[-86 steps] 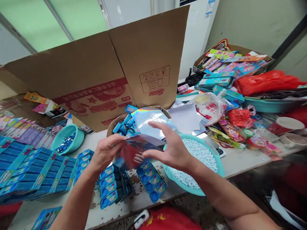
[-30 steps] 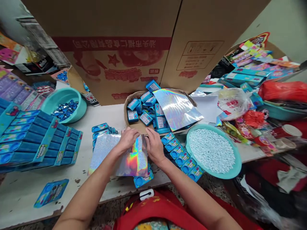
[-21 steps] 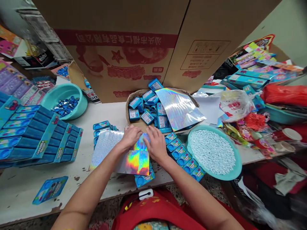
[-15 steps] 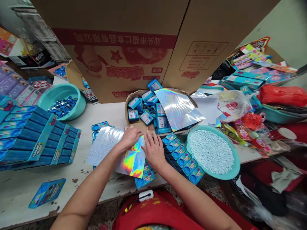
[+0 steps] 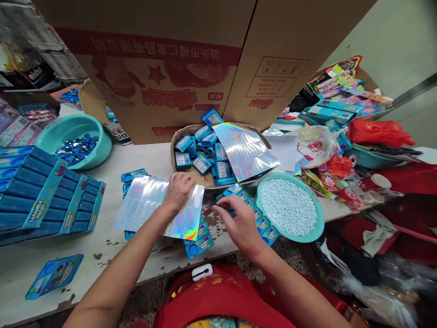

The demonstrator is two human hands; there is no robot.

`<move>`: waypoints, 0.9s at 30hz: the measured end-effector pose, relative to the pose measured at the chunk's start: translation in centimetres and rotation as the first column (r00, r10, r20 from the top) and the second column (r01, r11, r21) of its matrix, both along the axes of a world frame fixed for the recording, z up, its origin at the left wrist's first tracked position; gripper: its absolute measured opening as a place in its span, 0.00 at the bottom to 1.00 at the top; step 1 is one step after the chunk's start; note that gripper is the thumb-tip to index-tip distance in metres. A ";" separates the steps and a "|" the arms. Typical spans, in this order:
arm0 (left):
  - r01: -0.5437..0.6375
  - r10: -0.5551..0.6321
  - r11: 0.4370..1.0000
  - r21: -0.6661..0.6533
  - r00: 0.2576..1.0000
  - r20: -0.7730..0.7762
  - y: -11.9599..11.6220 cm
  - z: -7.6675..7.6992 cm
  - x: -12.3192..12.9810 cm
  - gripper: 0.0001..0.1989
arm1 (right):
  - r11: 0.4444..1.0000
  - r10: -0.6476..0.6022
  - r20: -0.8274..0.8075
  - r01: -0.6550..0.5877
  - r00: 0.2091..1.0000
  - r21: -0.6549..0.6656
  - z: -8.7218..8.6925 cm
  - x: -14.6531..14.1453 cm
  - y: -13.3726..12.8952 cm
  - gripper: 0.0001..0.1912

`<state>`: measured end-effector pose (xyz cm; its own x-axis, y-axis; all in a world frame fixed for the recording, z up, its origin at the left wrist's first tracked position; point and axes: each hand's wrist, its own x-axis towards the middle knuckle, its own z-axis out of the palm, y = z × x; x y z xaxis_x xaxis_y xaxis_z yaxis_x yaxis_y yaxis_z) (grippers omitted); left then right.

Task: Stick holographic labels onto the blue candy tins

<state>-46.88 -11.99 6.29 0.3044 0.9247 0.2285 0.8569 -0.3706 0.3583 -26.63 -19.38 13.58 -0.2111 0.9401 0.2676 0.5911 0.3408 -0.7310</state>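
Observation:
A silvery holographic sheet (image 5: 138, 205) lies over blue packs on the white table. My left hand (image 5: 178, 192) rests on this sheet, its fingers bent together; whether they grip anything is hidden. To the right, my right hand (image 5: 239, 221) hovers beside the sheet, thumb apart from the curved fingers, holding nothing. Just beyond it runs a row of blue packs (image 5: 262, 224). Several blue boxes (image 5: 201, 164) fill a low cardboard tray (image 5: 175, 175), and a second shiny sheet (image 5: 244, 152) covers its right part.
Stacked blue display boxes (image 5: 44, 196) and a teal bowl of blue discs (image 5: 104, 148) stand left. A teal basin of pale pellets (image 5: 321, 218) sits right. A large cardboard box (image 5: 153, 73) rises behind. Assorted packages and a red bag (image 5: 378, 132) lie far right.
My right hand has lifted off the sheet and moved right, its thumb now apart. My left hand stays on the sheet with fingers drawn in. The view has shifted slightly.

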 end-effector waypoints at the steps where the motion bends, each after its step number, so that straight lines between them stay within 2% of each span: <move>1: -0.036 0.034 0.999 0.022 0.995 0.091 -0.5 0.9 0.3 0.13 | 0.998 -0.023 -0.074 0.020 0.997 -0.054 0.8 0.8 -0.1 0.06; 3: -0.048 0.051 0.999 -0.018 0.937 0.345 -2.1 3.3 1.5 0.16 | 0.988 -0.057 -0.167 0.031 0.984 -0.155 2.1 2.3 -0.2 0.06; 5: 0.120 0.009 0.976 -0.182 0.812 0.584 -4.3 6.0 3.7 0.21 | 0.975 -0.081 -0.218 0.033 0.972 -0.218 2.8 3.8 -0.5 0.06; 7: 0.349 0.023 0.863 -0.366 0.696 0.718 -6.6 7.8 6.8 0.20 | 0.969 -0.106 -0.247 0.044 0.963 -0.244 3.0 5.4 -0.9 0.06; 9: 0.423 0.136 0.755 -0.500 0.646 0.751 -8.6 8.2 10.1 0.14 | 0.962 -0.130 -0.266 0.056 0.955 -0.267 2.5 7.4 -1.6 0.06; 12: 0.397 0.298 0.692 -0.603 0.604 0.739 -10.9 6.5 14.6 0.15 | 0.944 -0.194 -0.291 0.098 0.937 -0.314 0.6 10.9 -3.1 0.07; 16: 0.420 0.394 0.595 -0.685 0.589 0.705 -13.5 3.0 18.8 0.12 | 0.906 -0.264 -0.244 0.153 0.933 -0.394 -3.3 15.6 -5.5 0.07; 18: 0.394 0.440 0.576 -0.716 0.589 0.678 -14.8 1.8 20.4 0.11 | 0.893 -0.274 -0.201 0.171 0.941 -0.415 -5.1 17.3 -6.5 0.06; 21: 0.314 0.490 0.595 -0.739 0.588 0.644 -16.1 0.8 22.4 0.07 | 0.905 -0.281 -0.147 0.211 0.948 -0.370 -6.8 18.9 -7.2 0.05; 27: 0.196 0.524 0.668 -0.718 0.560 0.641 -16.7 -0.6 24.3 0.04 | 0.947 -0.225 -0.013 0.216 0.974 -0.240 -7.9 19.9 -6.2 0.04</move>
<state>-22.53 -28.66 5.67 0.1675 0.8983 -0.4063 0.1194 0.3906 0.9128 -6.70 -25.58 5.70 0.0150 0.9992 0.0371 0.6011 0.0206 -0.7989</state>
